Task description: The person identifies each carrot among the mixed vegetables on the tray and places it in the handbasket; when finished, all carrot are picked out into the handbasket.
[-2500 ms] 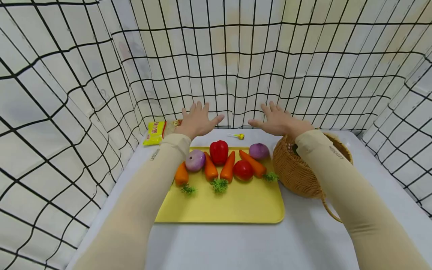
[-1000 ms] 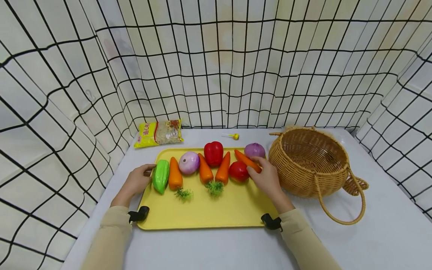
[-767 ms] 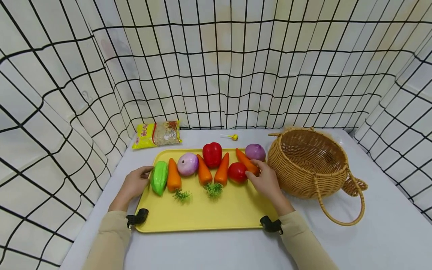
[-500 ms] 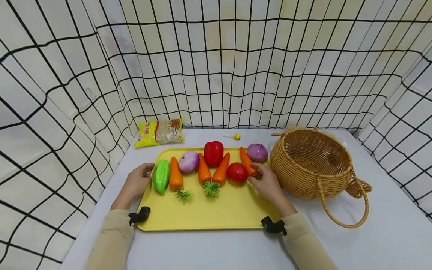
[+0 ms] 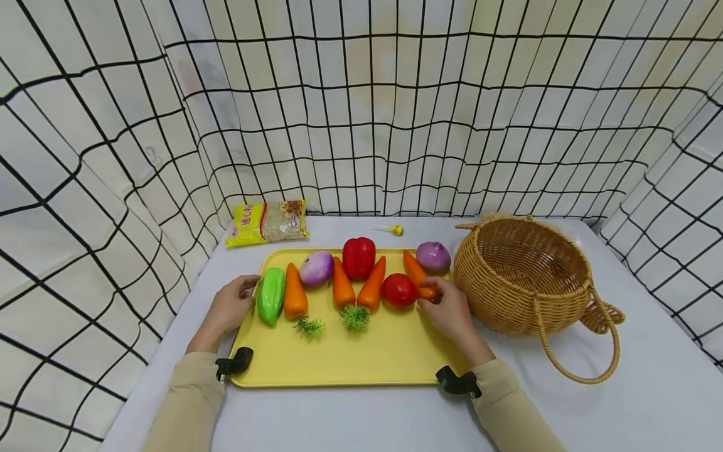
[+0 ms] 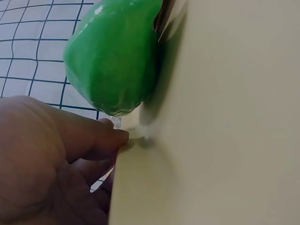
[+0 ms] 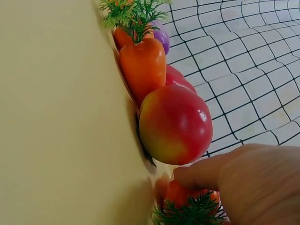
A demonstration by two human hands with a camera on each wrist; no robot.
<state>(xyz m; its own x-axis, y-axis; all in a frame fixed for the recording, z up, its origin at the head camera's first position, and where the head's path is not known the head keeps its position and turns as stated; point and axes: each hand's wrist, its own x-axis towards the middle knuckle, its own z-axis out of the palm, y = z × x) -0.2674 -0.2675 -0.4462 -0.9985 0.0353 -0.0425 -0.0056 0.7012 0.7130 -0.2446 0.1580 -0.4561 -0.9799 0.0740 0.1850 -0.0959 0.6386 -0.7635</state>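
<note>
In the head view, my left hand (image 5: pixel 231 306) is at the left edge of the yellow tray (image 5: pixel 339 358), beside a ridged green vegetable (image 5: pixel 272 296). The left wrist view shows its thumb (image 6: pixel 112 140) on the rim with fingers behind, gripping the tray. My right hand (image 5: pixel 449 311) holds the rightmost orange carrot (image 5: pixel 416 270) near its leafy end (image 7: pixel 190 211). Right beside it lies a round red fruit with a yellowish side (image 7: pixel 176 124). The carrot's lower end is partly hidden by the fingers.
On the tray lie more carrots (image 5: pixel 295 294), a red bell pepper (image 5: pixel 358 257) and two purple onions (image 5: pixel 317 269). A wicker basket (image 5: pixel 503 301) stands right, its lid hanging. Behind are a yellow food packet (image 5: pixel 268 223) and a lollipop (image 5: pixel 398 230). Black netting (image 5: pixel 395 125) surrounds the table.
Both hands have come down from above the table's far side to the tray. Under my right hand the rightmost carrot has turned to slant less. My left hand stays at the tray's edge.
</note>
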